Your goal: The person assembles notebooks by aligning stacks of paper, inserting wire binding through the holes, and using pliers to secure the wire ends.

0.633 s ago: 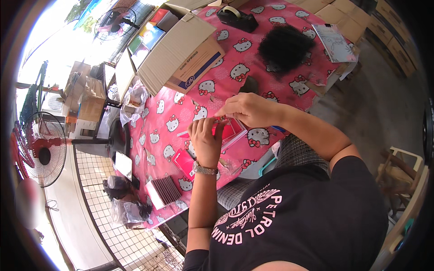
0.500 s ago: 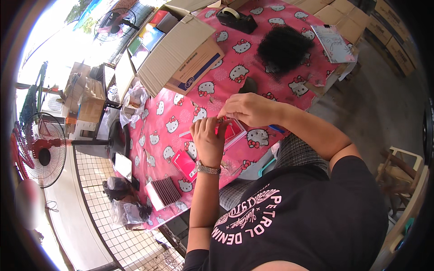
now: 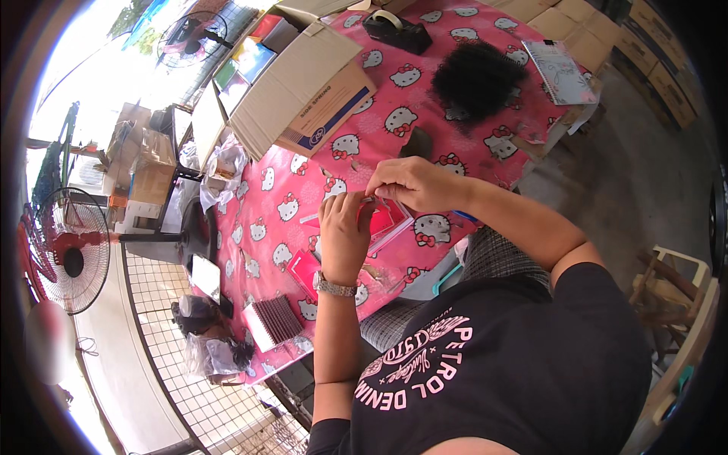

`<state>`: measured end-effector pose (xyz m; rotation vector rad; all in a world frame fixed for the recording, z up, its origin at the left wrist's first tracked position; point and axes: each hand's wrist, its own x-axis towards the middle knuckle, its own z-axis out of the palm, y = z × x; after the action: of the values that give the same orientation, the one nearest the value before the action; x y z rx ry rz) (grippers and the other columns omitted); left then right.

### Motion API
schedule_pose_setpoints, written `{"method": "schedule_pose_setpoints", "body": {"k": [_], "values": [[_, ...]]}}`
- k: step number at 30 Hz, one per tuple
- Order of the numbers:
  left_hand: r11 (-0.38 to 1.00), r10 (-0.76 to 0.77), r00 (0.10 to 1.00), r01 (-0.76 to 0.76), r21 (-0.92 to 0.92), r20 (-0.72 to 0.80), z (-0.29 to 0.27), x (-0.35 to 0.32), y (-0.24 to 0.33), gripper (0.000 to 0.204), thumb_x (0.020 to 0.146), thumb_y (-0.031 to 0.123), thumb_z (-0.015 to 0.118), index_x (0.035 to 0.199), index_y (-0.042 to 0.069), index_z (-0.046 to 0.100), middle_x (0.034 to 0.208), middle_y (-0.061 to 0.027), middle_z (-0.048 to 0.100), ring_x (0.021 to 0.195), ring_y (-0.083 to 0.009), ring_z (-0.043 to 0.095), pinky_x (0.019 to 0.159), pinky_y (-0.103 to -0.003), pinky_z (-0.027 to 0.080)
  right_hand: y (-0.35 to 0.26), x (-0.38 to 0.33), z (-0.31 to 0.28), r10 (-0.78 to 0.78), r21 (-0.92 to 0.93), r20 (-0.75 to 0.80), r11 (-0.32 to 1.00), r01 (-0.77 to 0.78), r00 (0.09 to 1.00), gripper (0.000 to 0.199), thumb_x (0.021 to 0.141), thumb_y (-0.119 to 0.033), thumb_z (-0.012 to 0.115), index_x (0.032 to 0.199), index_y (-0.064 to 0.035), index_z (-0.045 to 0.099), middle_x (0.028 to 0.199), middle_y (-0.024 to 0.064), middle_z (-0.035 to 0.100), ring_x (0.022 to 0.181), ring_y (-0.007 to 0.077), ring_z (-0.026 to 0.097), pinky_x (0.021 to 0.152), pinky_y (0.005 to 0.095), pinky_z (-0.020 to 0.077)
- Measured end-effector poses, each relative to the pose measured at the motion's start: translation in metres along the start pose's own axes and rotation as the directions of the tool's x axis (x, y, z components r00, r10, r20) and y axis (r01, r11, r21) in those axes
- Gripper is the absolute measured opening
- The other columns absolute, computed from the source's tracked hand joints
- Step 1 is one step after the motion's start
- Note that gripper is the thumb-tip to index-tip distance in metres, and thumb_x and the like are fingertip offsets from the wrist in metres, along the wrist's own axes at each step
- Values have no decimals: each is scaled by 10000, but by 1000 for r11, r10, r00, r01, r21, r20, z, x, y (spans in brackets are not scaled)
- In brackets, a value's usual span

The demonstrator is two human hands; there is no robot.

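Over a red-covered notebook (image 3: 389, 220) on the table, my left hand (image 3: 343, 227) and my right hand (image 3: 421, 184) meet with fingertips almost touching. Both are closed in a pinch at the notebook's far edge. Whatever lies between the fingers is too small and too covered to make out. A watch circles my left wrist. Under and beside that wrist a pink-red booklet (image 3: 305, 271) lies partly hidden. Just beyond my right hand sits a small dark lump (image 3: 416, 142).
A pink patterned cloth covers the table (image 3: 303, 182). An open cardboard box (image 3: 318, 98) holds coloured folders. Farther off are a black tape dispenser (image 3: 398, 32), a heap of black coils (image 3: 478, 82) and a spiral notebook (image 3: 560, 72). Stacked notebooks (image 3: 273, 324) and a fan (image 3: 72, 258) stand left.
My left hand and wrist have shifted slightly left and up. My right fingers have curled a little more; the hands remain together over the red notebook.
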<state>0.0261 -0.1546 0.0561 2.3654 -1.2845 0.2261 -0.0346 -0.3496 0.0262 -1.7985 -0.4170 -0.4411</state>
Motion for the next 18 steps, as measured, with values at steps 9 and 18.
{"method": "schedule_pose_setpoints", "body": {"k": [9,18], "values": [[1000,-3,999,4,19,-54,6,-5,0,171,869,66,665,1035,47,627,952,-126,655,982,-324,607,1002,-461,419,-5,-2,8,-200,-277,-77,945,172,977,253,785,-96,792,1002,-47,673,893,79,629,820,261,634,707,360,506],[1000,28,992,-28,0,-121,5,-16,4,218,871,57,650,1086,49,612,953,-116,653,947,-323,613,1026,-483,423,-20,-8,3,-96,-338,22,936,98,995,232,857,-126,729,1042,-36,623,867,111,639,825,313,662,706,407,523]]}}
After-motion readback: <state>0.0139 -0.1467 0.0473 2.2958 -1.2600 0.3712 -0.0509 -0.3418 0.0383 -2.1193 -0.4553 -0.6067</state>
